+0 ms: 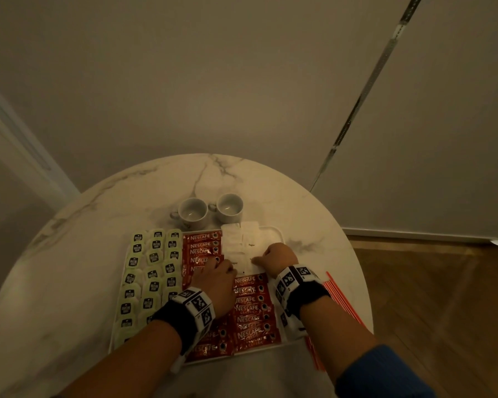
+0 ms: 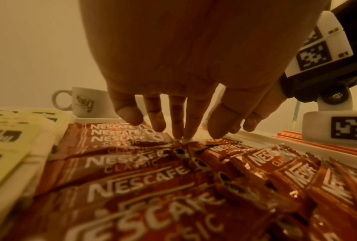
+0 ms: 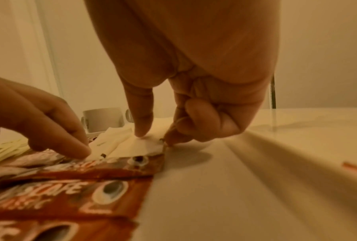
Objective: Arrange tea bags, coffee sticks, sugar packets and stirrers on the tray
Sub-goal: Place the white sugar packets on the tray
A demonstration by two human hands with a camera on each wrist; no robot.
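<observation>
A white tray [image 1: 279, 234] holds rows of pale green tea bags [image 1: 153, 271] on its left and red coffee sticks [image 1: 250, 308] in the middle. White sugar packets [image 1: 242, 242] lie fanned at its far right. My left hand [image 1: 227, 270] reaches over the coffee sticks [image 2: 132, 163], and its straight fingertips [image 2: 181, 130] touch the near edge of the sugar packets. My right hand [image 1: 263, 258] has its thumb pressed on the top sugar packet [image 3: 132, 145], with curled fingers [image 3: 194, 127] meeting that packet's right edge. Red striped stirrers [image 1: 342, 300] lie on the table right of the tray.
Two white cups [image 1: 193, 212] [image 1: 230, 208] stand just behind the tray on the round marble table [image 1: 69, 254]. A wall rises behind the table, with wooden floor at the right. The tray's right part [image 3: 214, 187] is bare.
</observation>
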